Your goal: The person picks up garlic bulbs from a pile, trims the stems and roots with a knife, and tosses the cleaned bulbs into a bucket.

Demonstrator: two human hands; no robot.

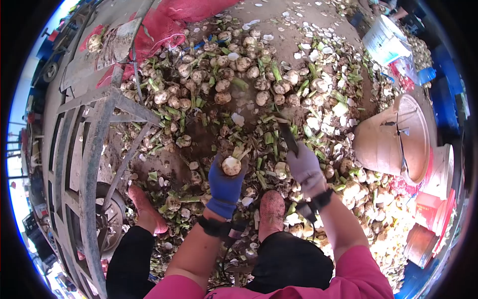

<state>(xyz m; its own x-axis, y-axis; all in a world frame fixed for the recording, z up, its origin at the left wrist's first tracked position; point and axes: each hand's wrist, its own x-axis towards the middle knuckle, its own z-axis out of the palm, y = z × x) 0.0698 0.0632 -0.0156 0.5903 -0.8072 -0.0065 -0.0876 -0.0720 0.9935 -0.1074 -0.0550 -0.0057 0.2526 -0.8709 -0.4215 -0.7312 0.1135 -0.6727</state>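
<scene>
My left hand [225,182], in a blue glove, is closed around a round turnip-like root [231,166]. A pale cut face shows on the root, and green-yellow stalk stubs stick out at its upper right. In my right hand [304,164], in a greyish-purple glove, is a knife [289,137]; its dark blade points up and away, apart from the held root. Between and below my hands lie leaf trimmings and more roots. Beyond them spreads a heap of soil-covered roots [224,74], many with green stalks attached.
A metal-framed cart [97,144] with a wheel stands close on my left. Red mesh sacks [164,25] lie behind the heap. To my right are a tan bucket [386,142], a pile of trimmed roots [358,199] and stacked tubs [433,209]. A white bucket [386,40] stands farther back.
</scene>
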